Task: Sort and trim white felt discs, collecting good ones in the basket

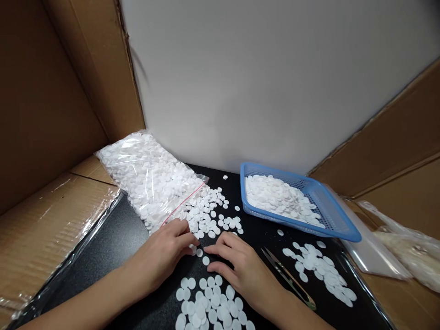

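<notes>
Both my hands rest on a black table [113,247] among small white round discs. My left hand [165,256] lies palm down, its fingers curled and pinched on a disc at its tips. My right hand [237,268] lies palm down with its fingers stretched toward the left hand; a single loose disc [205,260] lies just under its fingertips. A spill of discs [211,215] lies just beyond the hands, poured from a clear zip bag [147,176] full of discs. Another pile of discs [213,307] lies near my wrists.
A blue plastic basket [338,215] holding discs stands at the right rear. Below it lies another group of discs [323,268]. Small metal snips [288,277] lie beside my right hand. Cardboard walls [51,105] flank both sides; plastic bags [405,247] lie at far right.
</notes>
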The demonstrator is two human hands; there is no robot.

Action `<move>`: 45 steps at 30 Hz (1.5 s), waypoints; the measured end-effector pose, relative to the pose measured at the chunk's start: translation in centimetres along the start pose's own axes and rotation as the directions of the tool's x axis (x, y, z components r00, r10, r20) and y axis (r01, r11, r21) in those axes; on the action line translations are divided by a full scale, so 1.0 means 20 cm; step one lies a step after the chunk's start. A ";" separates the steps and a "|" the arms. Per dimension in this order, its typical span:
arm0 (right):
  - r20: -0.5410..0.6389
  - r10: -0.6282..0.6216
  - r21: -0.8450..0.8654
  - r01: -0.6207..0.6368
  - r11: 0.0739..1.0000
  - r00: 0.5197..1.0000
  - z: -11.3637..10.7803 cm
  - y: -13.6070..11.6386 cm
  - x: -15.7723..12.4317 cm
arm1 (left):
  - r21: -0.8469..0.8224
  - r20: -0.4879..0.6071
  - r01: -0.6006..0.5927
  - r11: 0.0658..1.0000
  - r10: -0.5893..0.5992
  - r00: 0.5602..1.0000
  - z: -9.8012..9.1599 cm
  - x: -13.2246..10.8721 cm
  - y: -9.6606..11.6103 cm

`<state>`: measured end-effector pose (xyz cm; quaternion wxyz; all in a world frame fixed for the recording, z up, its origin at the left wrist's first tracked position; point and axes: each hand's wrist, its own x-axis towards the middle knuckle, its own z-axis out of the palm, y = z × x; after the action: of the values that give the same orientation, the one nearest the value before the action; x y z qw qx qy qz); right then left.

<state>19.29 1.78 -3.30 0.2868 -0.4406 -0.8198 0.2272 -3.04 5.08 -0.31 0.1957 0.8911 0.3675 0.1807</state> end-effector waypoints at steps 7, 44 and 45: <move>-0.002 0.018 0.035 -0.018 0.999 1.000 0.01 -0.05 0.01 | 0.012 0.010 0.023 1.000 -0.023 1.000 0.05 -0.01 -0.02; 0.367 0.523 0.618 -0.622 0.480 0.769 -0.07 -0.06 0.08 | -0.703 0.389 0.540 0.462 -0.386 0.837 -0.01 0.02 0.06; 0.372 0.522 0.617 -0.625 0.479 0.768 -0.07 -0.05 0.08 | -0.716 0.403 0.551 0.429 -0.391 0.828 -0.01 0.02 0.06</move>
<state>18.94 2.75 -1.13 0.2854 -0.5261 -0.4869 0.6362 -2.13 4.68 0.44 0.6530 0.5731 0.4591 0.1857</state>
